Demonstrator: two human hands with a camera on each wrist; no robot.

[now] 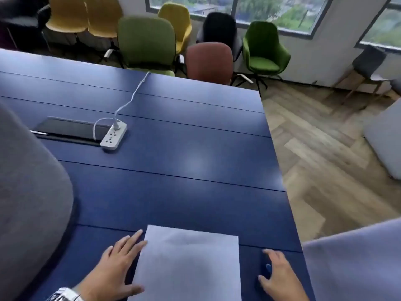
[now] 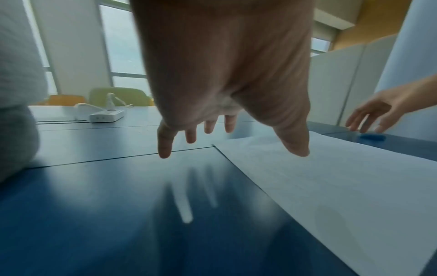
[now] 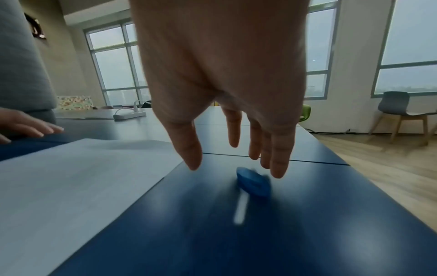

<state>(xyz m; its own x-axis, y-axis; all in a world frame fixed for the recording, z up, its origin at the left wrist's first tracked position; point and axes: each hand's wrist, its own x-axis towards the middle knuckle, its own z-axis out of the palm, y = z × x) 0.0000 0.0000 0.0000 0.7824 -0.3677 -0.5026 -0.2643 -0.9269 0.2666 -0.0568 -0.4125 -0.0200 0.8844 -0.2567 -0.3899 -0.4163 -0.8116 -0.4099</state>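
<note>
A white sheet of paper (image 1: 188, 263) lies flat on the blue worktop (image 1: 173, 170), at its near edge, between the two hands. The left hand (image 1: 117, 266) is at the left side of the sheet, with fingers straight and spread, and it holds nothing; in the left wrist view its thumb is over the left border of the sheet and the other fingers are over the bare worktop; whether it touches the paper I cannot tell. The right hand (image 1: 280, 276) is to the right of the sheet, apart from it; its fingers are loose and a little spread, pointing down, and they grip nothing. Just under them a small blue thing (image 3: 254, 184) lies on the worktop, between the thumb and the other fingers; it is blurred, so its kind cannot be told. Further back on the left, a white power strip (image 1: 114, 136) with its cable (image 1: 130, 101) lies beside a dark flat panel (image 1: 67, 129); coloured chairs (image 1: 147, 42) stand behind the worktop.
</note>
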